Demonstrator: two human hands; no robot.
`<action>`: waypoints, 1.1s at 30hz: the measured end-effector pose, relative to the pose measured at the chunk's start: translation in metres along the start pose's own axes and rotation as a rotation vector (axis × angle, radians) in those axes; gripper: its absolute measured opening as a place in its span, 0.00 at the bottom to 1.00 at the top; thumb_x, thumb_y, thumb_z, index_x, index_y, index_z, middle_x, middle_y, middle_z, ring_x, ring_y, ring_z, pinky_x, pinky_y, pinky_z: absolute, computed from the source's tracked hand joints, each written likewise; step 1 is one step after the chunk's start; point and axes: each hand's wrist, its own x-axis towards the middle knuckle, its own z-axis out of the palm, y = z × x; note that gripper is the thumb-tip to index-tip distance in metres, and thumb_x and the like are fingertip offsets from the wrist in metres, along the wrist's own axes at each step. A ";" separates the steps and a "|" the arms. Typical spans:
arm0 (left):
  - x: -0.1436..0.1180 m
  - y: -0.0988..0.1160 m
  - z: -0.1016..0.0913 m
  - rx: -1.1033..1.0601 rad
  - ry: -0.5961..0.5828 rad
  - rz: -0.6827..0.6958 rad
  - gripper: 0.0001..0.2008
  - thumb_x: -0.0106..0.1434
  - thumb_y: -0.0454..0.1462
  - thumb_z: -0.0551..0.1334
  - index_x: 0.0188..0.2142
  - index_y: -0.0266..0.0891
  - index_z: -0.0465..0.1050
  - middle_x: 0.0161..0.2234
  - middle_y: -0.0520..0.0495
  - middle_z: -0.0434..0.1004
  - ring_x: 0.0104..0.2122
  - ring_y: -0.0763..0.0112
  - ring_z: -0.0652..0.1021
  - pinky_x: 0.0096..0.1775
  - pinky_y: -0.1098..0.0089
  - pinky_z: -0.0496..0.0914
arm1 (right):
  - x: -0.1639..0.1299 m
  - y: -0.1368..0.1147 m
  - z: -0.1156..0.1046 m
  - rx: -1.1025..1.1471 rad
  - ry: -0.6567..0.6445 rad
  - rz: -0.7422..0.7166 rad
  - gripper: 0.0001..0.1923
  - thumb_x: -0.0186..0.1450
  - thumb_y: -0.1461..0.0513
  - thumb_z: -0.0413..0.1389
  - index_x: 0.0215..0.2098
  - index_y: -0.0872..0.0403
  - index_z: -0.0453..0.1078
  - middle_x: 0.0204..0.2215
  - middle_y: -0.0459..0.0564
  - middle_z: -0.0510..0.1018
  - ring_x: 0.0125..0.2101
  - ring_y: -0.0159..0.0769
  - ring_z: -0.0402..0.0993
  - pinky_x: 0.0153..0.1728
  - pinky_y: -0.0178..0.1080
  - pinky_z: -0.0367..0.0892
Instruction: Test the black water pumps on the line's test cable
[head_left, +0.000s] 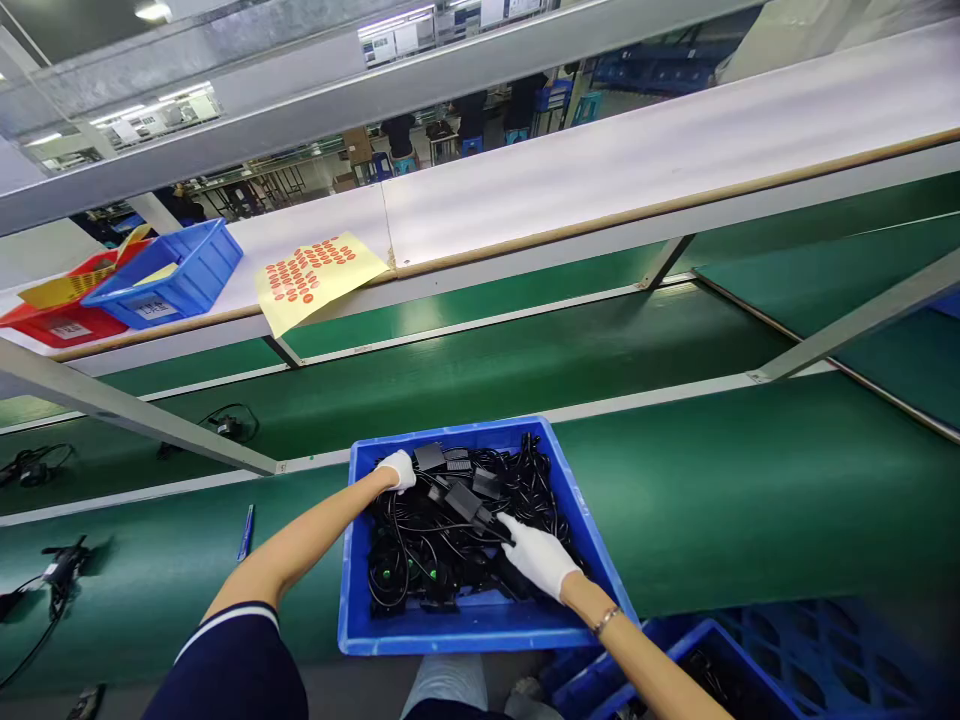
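A blue bin point(480, 640) stands at the edge of the green belt, close to my body. Inside lies a tangled heap of black cords point(529, 475) and several black power adapters point(463, 500). My left hand point(400, 470), in a white glove, is curled at the bin's upper left beside another adapter point(430, 457); what its fingers hold, if anything, is hidden. My right hand point(538, 552), also gloved in white, reaches in from the right. Its thumb and forefinger close on the end of an adapter in the middle of the heap.
A blue pen point(246, 532) and a corded black device point(64, 575) lie on the belt at left. Red point(71, 325) and blue point(176, 280) trays and a yellow sticker sheet point(319, 280) sit on the shelf. Slanted metal posts point(150, 415) cross the belts. More blue crates point(720, 650) stand below right.
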 end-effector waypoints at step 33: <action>-0.117 0.056 -0.044 -1.135 0.251 0.066 0.14 0.58 0.28 0.62 0.32 0.43 0.56 0.16 0.64 0.63 0.13 0.82 0.61 0.19 0.77 0.54 | -0.048 -0.003 -0.050 0.597 -0.119 -0.248 0.36 0.71 0.40 0.39 0.36 0.53 0.79 0.52 0.57 0.79 0.61 0.48 0.68 0.65 0.51 0.60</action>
